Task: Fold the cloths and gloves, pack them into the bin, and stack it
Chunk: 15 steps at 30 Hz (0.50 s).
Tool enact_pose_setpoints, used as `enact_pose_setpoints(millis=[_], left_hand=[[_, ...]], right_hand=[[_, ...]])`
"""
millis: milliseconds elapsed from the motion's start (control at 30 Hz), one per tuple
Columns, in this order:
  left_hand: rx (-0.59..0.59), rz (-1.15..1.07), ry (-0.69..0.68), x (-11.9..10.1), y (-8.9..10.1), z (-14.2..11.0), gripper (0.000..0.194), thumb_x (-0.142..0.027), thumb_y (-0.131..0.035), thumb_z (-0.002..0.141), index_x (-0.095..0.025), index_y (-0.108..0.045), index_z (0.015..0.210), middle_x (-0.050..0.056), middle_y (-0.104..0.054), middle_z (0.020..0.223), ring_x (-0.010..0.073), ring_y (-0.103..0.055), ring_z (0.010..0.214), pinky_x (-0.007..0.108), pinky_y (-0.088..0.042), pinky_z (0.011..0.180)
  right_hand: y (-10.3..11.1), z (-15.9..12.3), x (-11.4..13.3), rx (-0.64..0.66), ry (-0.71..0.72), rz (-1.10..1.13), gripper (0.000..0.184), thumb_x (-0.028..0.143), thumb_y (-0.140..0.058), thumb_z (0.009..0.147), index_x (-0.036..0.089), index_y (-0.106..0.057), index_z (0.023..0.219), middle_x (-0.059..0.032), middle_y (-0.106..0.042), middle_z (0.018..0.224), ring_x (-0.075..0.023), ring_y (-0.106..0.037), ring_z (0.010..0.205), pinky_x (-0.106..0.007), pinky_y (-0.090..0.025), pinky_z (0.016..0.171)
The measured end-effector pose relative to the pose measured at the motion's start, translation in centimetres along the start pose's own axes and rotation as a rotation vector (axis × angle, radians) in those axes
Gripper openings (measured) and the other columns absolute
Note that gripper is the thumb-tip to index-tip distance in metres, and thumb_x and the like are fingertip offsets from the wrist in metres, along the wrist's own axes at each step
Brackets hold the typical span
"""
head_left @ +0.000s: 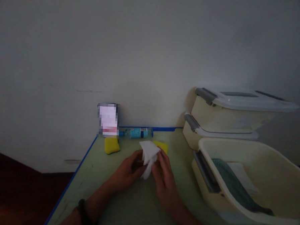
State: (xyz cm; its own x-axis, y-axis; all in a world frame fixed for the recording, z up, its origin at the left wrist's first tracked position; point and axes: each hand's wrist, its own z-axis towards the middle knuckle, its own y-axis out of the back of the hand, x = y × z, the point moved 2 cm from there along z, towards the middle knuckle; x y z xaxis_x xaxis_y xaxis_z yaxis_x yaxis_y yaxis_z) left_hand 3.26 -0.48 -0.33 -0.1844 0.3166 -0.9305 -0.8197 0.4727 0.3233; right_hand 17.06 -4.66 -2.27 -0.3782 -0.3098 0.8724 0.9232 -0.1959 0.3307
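Note:
Between my two hands, over the middle of the table, is a crumpled white cloth (149, 154), loosely folded with one end hanging down. Its exact kind is hard to make out in the dim light. My left hand (128, 170) grips it from the left, fingers curled round its edge. From the right, my right hand (164, 175) pinches it with bent fingers. Partly hidden behind the cloth and my right fingers lies a yellow sponge (162, 146). A second yellow sponge (112, 146) rests farther left, apart from my hands.
A clear bottle with a blue label (139, 132) lies along the back edge. Beside it a phone-like screen (108, 119) leans near the wall. At right are two stacked lidded boxes (230, 116) and an open cream bin (199, 172) holding a dark green cloth (236, 187) and something white.

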Motion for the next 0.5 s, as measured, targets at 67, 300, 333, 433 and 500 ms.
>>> enact_pose_setpoints(millis=[67, 300, 333, 433, 500], left_hand=[[0.035, -0.01, 0.004, 0.1, 0.0, 0.0, 0.04, -0.02, -0.048, 0.08, -0.018, -0.038, 0.119, 0.011, -0.052, 0.117, 0.0206, -0.054, 0.1, 0.035, -0.043, 0.088], [-0.17, 0.087, -0.007, 0.1, 0.3, -0.1, 0.039, -0.026, -0.046, 0.08, -0.017, -0.037, 0.117, 0.011, -0.054, 0.106, 0.0201, -0.054, 0.094, 0.033, -0.044, 0.08], [-0.204, 0.093, -0.034, 0.0, 0.4, -0.1, 0.039, -0.026, -0.046, 0.079, -0.017, -0.038, 0.115, 0.011, -0.054, 0.105, 0.0204, -0.054, 0.093, 0.033, -0.044, 0.079], [-0.263, 0.145, -0.094, 0.0, 0.6, -0.1, 0.03, -0.025, -0.048, 0.075, -0.017, -0.044, 0.104, 0.008, -0.057, 0.092, 0.0191, -0.055, 0.082, 0.03, -0.045, 0.073], [-0.273, 0.21, -0.086, -0.1, 0.5, -0.2, 0.018, -0.025, -0.048, 0.075, -0.017, -0.049, 0.091, 0.005, -0.056, 0.082, 0.0168, -0.055, 0.074, 0.028, -0.045, 0.067]], right_hand=[[0.3, 0.6, -0.8, -0.051, -0.054, -0.01, 0.044, 0.03, -0.034, 0.088, 0.02, -0.031, 0.13, -0.0092, -0.031, 0.136, -0.0198, -0.027, 0.126, -0.04, -0.025, 0.104], [1.7, 1.5, 0.5, -0.108, 0.146, -0.104, 0.037, 0.025, -0.036, 0.086, 0.02, -0.041, 0.122, -0.0109, -0.04, 0.128, -0.0208, -0.037, 0.12, -0.04, -0.03, 0.1], [1.7, 1.3, 0.9, -0.093, 0.168, -0.087, 0.034, 0.024, -0.038, 0.085, 0.02, -0.044, 0.118, -0.0109, -0.044, 0.125, -0.0208, -0.04, 0.117, -0.04, -0.032, 0.098], [1.1, 0.7, 1.4, 0.009, 0.083, 0.078, 0.022, 0.025, -0.043, 0.083, 0.019, -0.052, 0.103, -0.0088, -0.057, 0.103, -0.0185, -0.054, 0.097, -0.034, -0.042, 0.086], [0.3, 0.4, 1.1, 0.092, -0.075, 0.247, 0.018, 0.028, -0.046, 0.082, 0.019, -0.05, 0.096, -0.0052, -0.059, 0.089, -0.0154, -0.058, 0.08, -0.028, -0.047, 0.071]])
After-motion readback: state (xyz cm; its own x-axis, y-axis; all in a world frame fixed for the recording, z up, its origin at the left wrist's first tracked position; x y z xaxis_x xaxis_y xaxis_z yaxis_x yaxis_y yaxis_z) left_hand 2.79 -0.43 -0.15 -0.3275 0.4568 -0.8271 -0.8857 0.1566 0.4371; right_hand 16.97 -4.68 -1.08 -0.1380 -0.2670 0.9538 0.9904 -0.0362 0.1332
